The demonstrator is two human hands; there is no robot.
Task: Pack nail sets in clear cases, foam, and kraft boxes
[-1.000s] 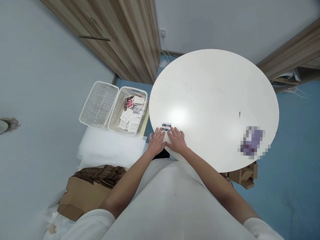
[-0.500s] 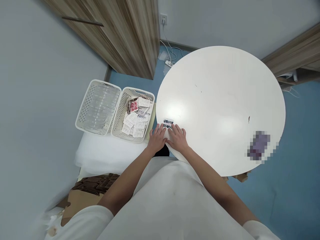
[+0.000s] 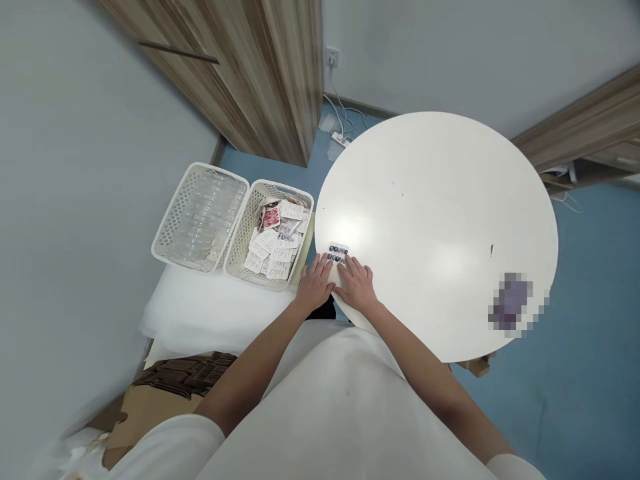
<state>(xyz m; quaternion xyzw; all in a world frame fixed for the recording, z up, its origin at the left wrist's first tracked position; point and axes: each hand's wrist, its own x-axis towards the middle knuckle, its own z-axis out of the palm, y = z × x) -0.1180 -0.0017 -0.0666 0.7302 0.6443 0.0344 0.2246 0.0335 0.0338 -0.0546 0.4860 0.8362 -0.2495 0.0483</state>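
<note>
A small card of press-on nails (image 3: 338,251), two rows of dark glossy pieces, lies near the left edge of the round white table (image 3: 450,180). My left hand (image 3: 315,285) rests at the table edge with fingers stretched out, their tips by the card's lower left side. From the other side, the fingers of my right hand (image 3: 357,283) reach the card's lower right corner, spread and lying flat. Both thumbs point toward each other below the card. The fingers partly cover its lower edge.
Left of the table stands a white basket (image 3: 231,261) with printed cards, beside another basket (image 3: 159,235) of clear plastic packs. White wrapping sheet (image 3: 200,310) and brown cardboard (image 3: 145,407) lie below them. A pixelated purple item (image 3: 511,300) is on the table's right side.
The view has shifted slightly, so the table and baskets appear a little lower. Both hands stay at the card with nearly the same finger positions.
</note>
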